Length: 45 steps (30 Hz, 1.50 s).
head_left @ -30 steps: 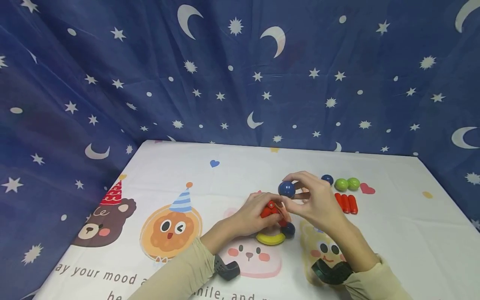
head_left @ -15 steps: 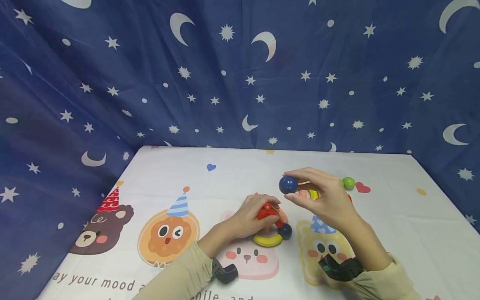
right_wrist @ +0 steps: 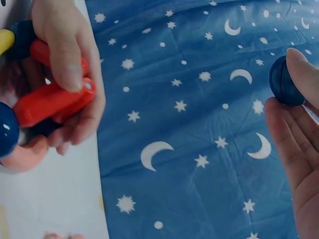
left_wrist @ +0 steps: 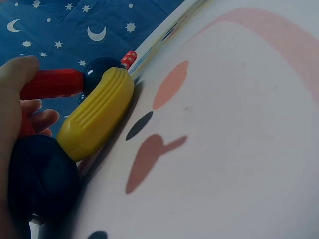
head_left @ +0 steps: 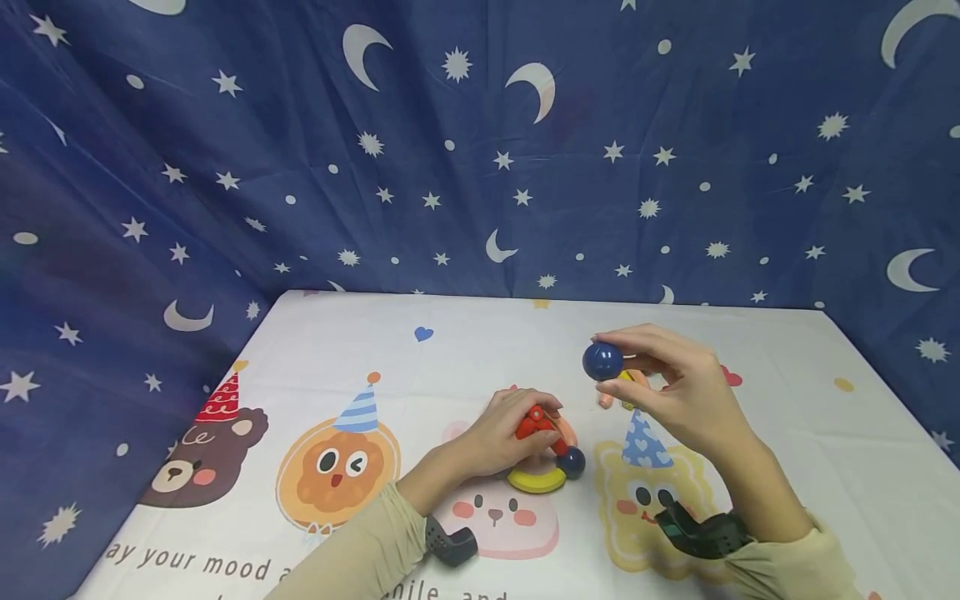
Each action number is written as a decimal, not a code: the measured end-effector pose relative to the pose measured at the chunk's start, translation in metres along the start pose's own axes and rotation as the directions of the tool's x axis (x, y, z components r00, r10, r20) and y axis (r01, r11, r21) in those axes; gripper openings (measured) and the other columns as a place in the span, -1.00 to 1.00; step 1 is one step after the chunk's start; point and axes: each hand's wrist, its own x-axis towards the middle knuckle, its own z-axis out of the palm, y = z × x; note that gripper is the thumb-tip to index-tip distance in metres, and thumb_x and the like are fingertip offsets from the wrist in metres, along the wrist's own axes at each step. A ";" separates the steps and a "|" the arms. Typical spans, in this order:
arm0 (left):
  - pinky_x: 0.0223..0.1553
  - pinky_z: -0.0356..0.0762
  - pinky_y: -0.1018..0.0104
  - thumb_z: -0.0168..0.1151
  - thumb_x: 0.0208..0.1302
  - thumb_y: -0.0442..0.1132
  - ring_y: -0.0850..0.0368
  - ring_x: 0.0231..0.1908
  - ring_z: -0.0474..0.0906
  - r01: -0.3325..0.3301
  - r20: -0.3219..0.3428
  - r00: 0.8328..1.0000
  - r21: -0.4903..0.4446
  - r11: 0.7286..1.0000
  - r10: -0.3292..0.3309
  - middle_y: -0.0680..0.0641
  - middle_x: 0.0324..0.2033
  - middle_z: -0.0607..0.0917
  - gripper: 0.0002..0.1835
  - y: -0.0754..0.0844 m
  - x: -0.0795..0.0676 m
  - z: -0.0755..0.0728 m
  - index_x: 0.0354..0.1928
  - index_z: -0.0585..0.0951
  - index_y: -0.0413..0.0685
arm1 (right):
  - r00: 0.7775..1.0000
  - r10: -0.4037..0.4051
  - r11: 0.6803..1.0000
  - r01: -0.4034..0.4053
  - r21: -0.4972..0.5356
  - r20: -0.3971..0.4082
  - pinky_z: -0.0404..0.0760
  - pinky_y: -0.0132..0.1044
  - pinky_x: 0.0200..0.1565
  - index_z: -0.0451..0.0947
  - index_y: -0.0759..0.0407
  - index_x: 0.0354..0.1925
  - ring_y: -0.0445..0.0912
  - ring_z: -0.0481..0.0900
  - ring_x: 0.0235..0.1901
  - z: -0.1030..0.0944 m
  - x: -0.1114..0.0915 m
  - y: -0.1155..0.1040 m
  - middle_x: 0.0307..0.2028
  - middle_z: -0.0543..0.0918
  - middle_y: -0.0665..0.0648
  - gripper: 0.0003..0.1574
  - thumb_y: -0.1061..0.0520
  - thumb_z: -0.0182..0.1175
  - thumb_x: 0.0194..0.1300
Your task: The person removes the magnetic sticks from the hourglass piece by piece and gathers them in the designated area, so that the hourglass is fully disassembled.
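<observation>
My left hand [head_left: 498,437] grips the red rods [right_wrist: 45,103] of a toy assembly low over the tablecloth. At its base, a yellow curved piece [left_wrist: 97,114] joins two dark blue balls [left_wrist: 45,174]. A pink curved piece [right_wrist: 30,155] shows on its far side. My right hand [head_left: 693,396], raised to the right of the assembly, pinches a separate blue ball [head_left: 603,362] between thumb and fingertips. That ball is apart from the assembly. Part of the assembly is hidden behind the left hand's fingers.
Behind the right hand, pink and yellow curved pieces [head_left: 628,387] lie on the table, partly covered by that hand. A white tablecloth [head_left: 480,333] with cartoon prints covers the table. A blue starry curtain [head_left: 450,192] hangs along its back edge.
My right hand has lifted the blue ball away from the assembly and moved right with it, now covering the green balls and loose red rods. My left hand keeps its hold.
</observation>
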 end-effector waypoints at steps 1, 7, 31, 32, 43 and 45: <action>0.31 0.09 0.11 0.02 0.32 0.07 0.31 0.04 0.47 0.001 -0.002 1.000 -0.003 1.000 -0.001 0.15 -0.06 0.62 -0.59 0.000 0.000 0.000 0.13 0.44 0.08 | 1.000 -0.009 1.000 0.009 -0.008 -0.004 0.61 -0.51 -0.18 0.57 0.32 0.01 -0.32 0.66 -0.23 -0.002 0.000 0.000 -0.09 0.62 -0.15 -0.31 0.53 0.41 -0.19; 0.30 0.11 0.10 0.01 0.32 0.09 0.32 0.03 0.49 0.005 -0.003 1.000 -0.005 1.000 -0.005 0.15 -0.07 0.63 -0.58 0.003 0.000 0.000 0.13 0.44 0.07 | 0.999 -0.018 0.997 0.015 -0.073 -0.048 0.57 -0.56 -0.14 0.58 0.36 -0.02 -0.38 0.62 -0.17 -0.015 -0.001 0.000 -0.06 0.59 -0.28 -0.28 0.56 0.43 -0.29; 0.33 0.09 0.09 0.06 0.31 0.05 0.29 0.03 0.48 0.009 -0.010 1.000 -0.017 1.000 -0.009 0.14 -0.05 0.62 -0.60 0.003 -0.001 -0.001 0.12 0.44 0.09 | 0.994 0.064 0.955 -0.086 -0.283 -0.085 0.47 -0.70 -0.12 0.64 0.32 -0.13 -0.50 0.56 -0.25 -0.059 -0.013 0.023 -0.31 0.56 -0.24 -0.25 0.50 0.52 -0.49; 0.33 0.08 0.09 0.06 0.31 0.05 0.30 0.03 0.48 0.009 -0.011 1.000 -0.017 1.000 -0.009 0.14 -0.05 0.62 -0.60 0.003 -0.001 -0.001 0.12 0.44 0.09 | 0.993 0.080 0.953 -0.101 -0.286 -0.087 0.47 -0.71 -0.13 0.64 0.32 -0.14 -0.50 0.55 -0.26 -0.062 -0.014 0.025 -0.31 0.56 -0.24 -0.26 0.50 0.52 -0.48; 0.36 0.04 0.08 0.06 0.31 0.05 0.30 0.04 0.48 0.010 -0.013 1.000 -0.016 1.000 -0.010 0.14 -0.04 0.61 -0.60 0.003 -0.001 0.000 0.11 0.45 0.09 | 0.941 0.322 0.870 -0.337 -0.360 -0.103 0.50 -0.71 -0.33 0.66 0.23 -0.10 -0.61 0.50 -0.31 -0.089 -0.029 0.044 -0.29 0.54 -0.30 -0.37 0.42 0.51 -0.28; 0.36 0.04 0.08 0.06 0.31 0.06 0.31 0.04 0.48 0.011 -0.012 1.000 -0.018 1.000 -0.011 0.14 -0.05 0.61 -0.60 0.003 -0.001 0.000 0.11 0.44 0.09 | 0.922 0.377 0.845 -0.382 -0.375 -0.091 0.49 -0.72 -0.33 0.65 0.22 -0.06 -0.62 0.49 -0.31 -0.093 -0.031 0.050 -0.25 0.55 -0.20 -0.39 0.35 0.50 -0.20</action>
